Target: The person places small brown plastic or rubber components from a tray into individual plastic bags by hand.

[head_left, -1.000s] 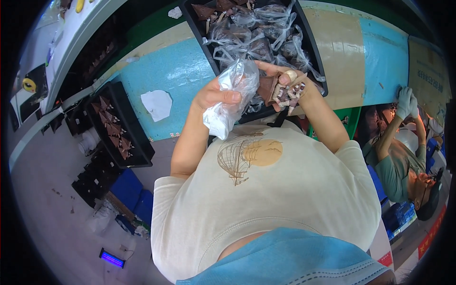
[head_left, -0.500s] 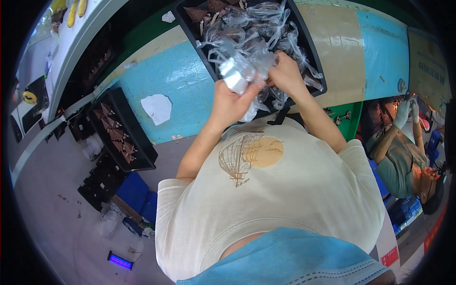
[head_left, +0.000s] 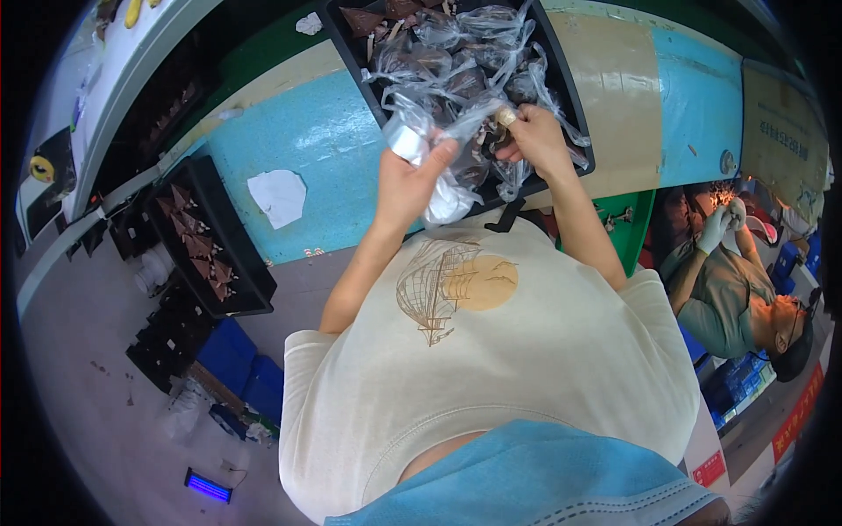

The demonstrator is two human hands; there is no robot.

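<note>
Head view: only one. Both forearms reach up to a black tray (head_left: 572, 110).
Left hand (head_left: 406, 181): clamped on a crumpled clear bag (head_left: 447, 202), thumb uppermost, a whitish bunch hanging below the fist.
Right hand (head_left: 538, 142): back up, fingers curled in; seems to grip the piece (head_left: 497, 138), contact half covered.
Piece: dark and cream, at the right fingertips, above the tray. A second ago in plain sight on the upturned right palm; now mostly covered. Inside the bag or only against it, cannot tell.
Bag: bunched in the left hand a second ago; film now stretches across toward the right fingers.
Upshot: bag and piece now share one spot, both hands busy there. My read: mid-step, neither thing released.
Tray load: filled clear bags (head_left: 478, 39) heaped up; bare brown pieces (head_left: 361, 21) in the far left corner.
Side tray (head_left: 239, 254): off to the left, brown pieces in it, well apart from the hands.
Paper (head_left: 277, 199): white sheet on the blue tabletop (head_left: 329, 131), between the trays; untouched.
Co-worker (head_left: 741, 294): at right, gloved hands by an orange glow.
</note>
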